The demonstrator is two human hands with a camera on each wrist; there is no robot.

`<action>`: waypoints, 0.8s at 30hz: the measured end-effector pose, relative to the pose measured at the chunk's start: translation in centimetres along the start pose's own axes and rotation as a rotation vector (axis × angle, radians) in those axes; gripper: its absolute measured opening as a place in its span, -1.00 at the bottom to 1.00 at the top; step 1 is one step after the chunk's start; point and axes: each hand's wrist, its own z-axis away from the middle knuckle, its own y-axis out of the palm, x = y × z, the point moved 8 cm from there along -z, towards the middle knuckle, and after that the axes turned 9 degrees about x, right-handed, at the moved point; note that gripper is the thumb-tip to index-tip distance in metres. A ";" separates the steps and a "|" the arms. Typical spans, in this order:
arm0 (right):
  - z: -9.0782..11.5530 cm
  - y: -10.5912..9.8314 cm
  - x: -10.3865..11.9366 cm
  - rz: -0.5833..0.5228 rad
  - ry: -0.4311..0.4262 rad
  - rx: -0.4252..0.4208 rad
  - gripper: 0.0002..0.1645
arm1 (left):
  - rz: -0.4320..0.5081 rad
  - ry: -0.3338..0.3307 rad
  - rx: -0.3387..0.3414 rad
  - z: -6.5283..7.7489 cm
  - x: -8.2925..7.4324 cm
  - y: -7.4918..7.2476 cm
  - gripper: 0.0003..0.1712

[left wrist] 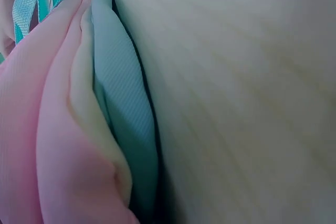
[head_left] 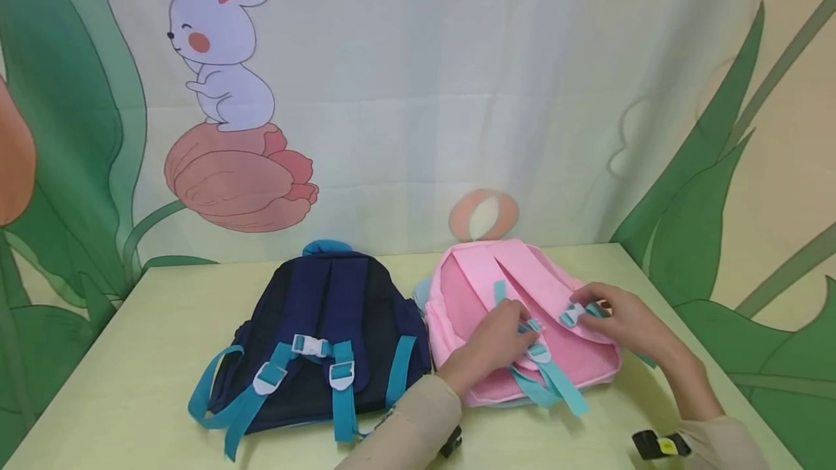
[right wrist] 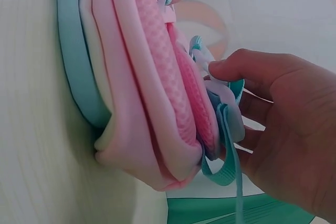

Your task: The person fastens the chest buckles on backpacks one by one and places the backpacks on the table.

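Observation:
A pink backpack (head_left: 457, 289) lies with its shoulder straps facing up. On its right strap, my right hand (head_left: 623, 318) pinches a white buckle half (head_left: 572, 314) on teal webbing; in the right wrist view the thumb presses on that white plastic. My left hand (head_left: 490, 343) bends over the other strap and pinches a teal strap end (head_left: 532, 326) with a white fitting, partly hidden by the fingers. The two ends are apart. Below the left hand hang a white strap adjuster (head_left: 538, 353) and loose teal webbing (head_left: 567, 386). The left wrist view shows mainly the bag's pink side (left wrist: 58, 119).
Left of the pink bag, a navy backpack (head_left: 261, 325) lies straps up, its white chest buckle (head_left: 310, 345) fastened across teal webbing. Both bags lie on a pale yellow table (head_left: 150, 383). Behind stands a printed curtain (head_left: 392, 93) with a rabbit and leaves.

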 end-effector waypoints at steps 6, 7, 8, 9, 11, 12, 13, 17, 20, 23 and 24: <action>-0.3 0.2 0.7 -0.010 -0.023 -0.003 -0.63 | 0.042 -0.017 -0.002 -0.2 0.3 -0.3 -0.69; -0.4 0.3 0.8 -0.019 -0.029 0.002 -0.63 | 0.044 -0.019 -0.003 -0.3 0.3 -0.3 -0.70; -0.4 0.4 1.0 -0.027 -0.035 0.011 -0.62 | 0.047 -0.022 -0.002 -0.3 0.4 -0.3 -0.71; -0.4 0.6 1.1 -0.031 -0.043 0.022 -0.61 | 0.054 -0.023 0.000 -0.3 0.5 -0.3 -0.72; -0.5 1.0 1.3 -0.024 -0.059 0.051 -0.59 | 0.074 -0.022 0.001 -0.3 0.6 -0.4 -0.72; -0.6 1.3 1.4 -0.015 -0.066 0.064 -0.58 | 0.089 -0.022 0.004 -0.4 0.8 -0.3 -0.71; -0.6 1.5 1.5 -0.006 -0.069 0.074 -0.57 | 0.103 -0.020 0.005 -0.4 0.8 -0.3 -0.71; -0.7 2.1 1.6 0.015 -0.087 0.102 -0.57 | 0.136 -0.002 0.013 -0.4 1.0 -0.3 -0.69; -0.9 2.4 1.7 0.013 -0.116 0.115 -0.59 | 0.131 0.005 0.016 -0.4 1.1 -0.3 -0.66; -1.0 2.7 1.8 0.036 -0.149 0.112 -0.60 | 0.117 0.006 0.017 -0.4 1.1 -0.4 -0.63; -1.0 2.7 1.8 0.048 -0.155 0.106 -0.60 | 0.117 0.007 0.018 -0.4 1.1 -0.4 -0.63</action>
